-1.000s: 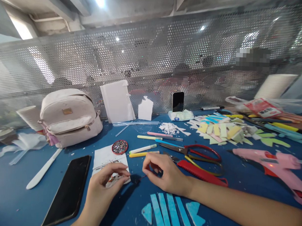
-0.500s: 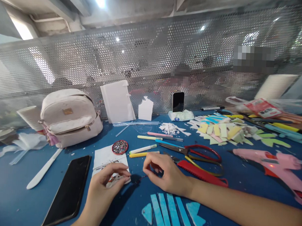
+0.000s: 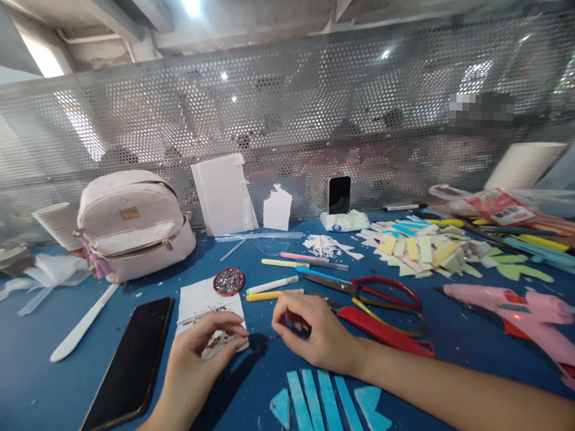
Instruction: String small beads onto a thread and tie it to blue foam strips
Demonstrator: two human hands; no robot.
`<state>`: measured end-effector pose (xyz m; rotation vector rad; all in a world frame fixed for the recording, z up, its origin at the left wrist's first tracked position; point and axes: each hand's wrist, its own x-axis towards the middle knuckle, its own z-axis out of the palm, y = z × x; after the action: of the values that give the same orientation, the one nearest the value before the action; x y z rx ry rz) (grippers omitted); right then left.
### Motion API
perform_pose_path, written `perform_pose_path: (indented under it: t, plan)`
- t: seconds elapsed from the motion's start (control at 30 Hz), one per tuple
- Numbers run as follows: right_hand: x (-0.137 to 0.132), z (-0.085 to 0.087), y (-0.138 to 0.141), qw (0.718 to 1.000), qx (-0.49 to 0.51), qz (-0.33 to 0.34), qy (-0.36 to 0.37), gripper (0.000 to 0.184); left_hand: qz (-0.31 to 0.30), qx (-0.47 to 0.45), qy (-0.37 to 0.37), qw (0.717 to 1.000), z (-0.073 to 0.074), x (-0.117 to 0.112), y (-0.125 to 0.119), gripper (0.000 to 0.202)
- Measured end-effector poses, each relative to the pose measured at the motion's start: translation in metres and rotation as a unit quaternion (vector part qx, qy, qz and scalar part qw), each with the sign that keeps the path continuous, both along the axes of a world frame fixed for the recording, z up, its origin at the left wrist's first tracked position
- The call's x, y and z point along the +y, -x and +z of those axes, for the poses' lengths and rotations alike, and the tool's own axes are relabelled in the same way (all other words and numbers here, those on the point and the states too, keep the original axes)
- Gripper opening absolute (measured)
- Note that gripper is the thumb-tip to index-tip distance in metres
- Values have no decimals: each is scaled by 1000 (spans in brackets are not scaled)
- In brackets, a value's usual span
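My left hand [image 3: 205,352] is closed in a pinch over the edge of a white paper sheet [image 3: 188,300]. At its fingertips is a small dark shape [image 3: 258,342]; whether it is an object or partly shadow I cannot make out. My right hand [image 3: 311,328] is also pinched, a short way to the right, with a thin dark reddish bit at its fingertips. Small shiny bits and a red-rimmed round dish [image 3: 228,281] of sequin-like pieces lie on the paper. Below my right hand are several blue strips [image 3: 327,408] and blue cut pieces [image 3: 373,410].
Scissors [image 3: 384,289] and a red-handled cutter [image 3: 382,331] lie beyond my right forearm. A pink glue gun [image 3: 516,314] rests at right. On the left are a phone [image 3: 128,361], a white knife [image 3: 82,324] and a backpack [image 3: 132,228]. Coloured scraps [image 3: 424,247] are piled farther back.
Both hands keep almost the same position and pinch. No object has visibly moved.
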<state>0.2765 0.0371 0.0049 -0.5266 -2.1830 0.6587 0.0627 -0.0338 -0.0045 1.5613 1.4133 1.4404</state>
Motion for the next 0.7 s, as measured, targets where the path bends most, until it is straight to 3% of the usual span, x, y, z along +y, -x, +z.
perform_pose_path:
  t: [0.23, 0.7]
  plan:
    - [0, 0, -1, 1000, -4, 0, -4, 6, -22, 35, -7, 999, -2, 2, 6, 12]
    - [0, 2, 0, 998, -32, 13, -53, 7, -5, 39, -16, 999, -2, 1, 4, 11]
